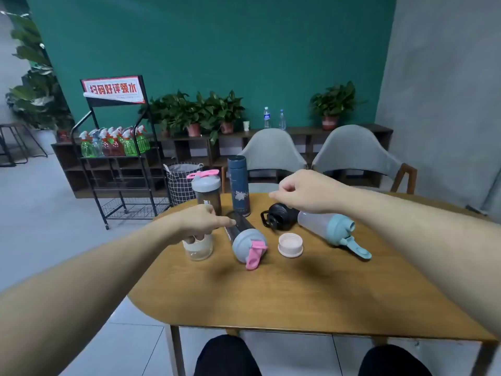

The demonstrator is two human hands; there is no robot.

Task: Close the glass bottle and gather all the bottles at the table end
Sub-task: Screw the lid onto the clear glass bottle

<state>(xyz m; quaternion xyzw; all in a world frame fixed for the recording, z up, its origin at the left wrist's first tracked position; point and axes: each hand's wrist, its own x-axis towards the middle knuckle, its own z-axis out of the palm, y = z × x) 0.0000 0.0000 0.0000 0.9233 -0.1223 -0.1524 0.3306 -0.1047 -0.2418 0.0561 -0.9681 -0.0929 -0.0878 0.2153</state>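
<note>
A small glass bottle [199, 249] with a cream band stands uncapped near the table's left edge. My left hand [202, 221] hovers right over its mouth, fingers loosely curled, holding nothing. Its pink cap [290, 244] lies upside down in the middle of the wooden table [298, 294]. My right hand [303, 192] hangs in a loose fist above a black bottle [279, 216] lying on its side. A grey-and-pink shaker [248, 241] and a frosted bottle with teal lid [330, 227] also lie flat. An upright shaker [206, 189] and a dark blue flask [239, 185] stand at the far end.
Two grey chairs [273, 156] [355, 158] face the table's far side. A black wire rack [119, 164] with spray bottles and a checked basket [181, 180] stand on the floor to the left. My knees [227, 356] show below the near edge.
</note>
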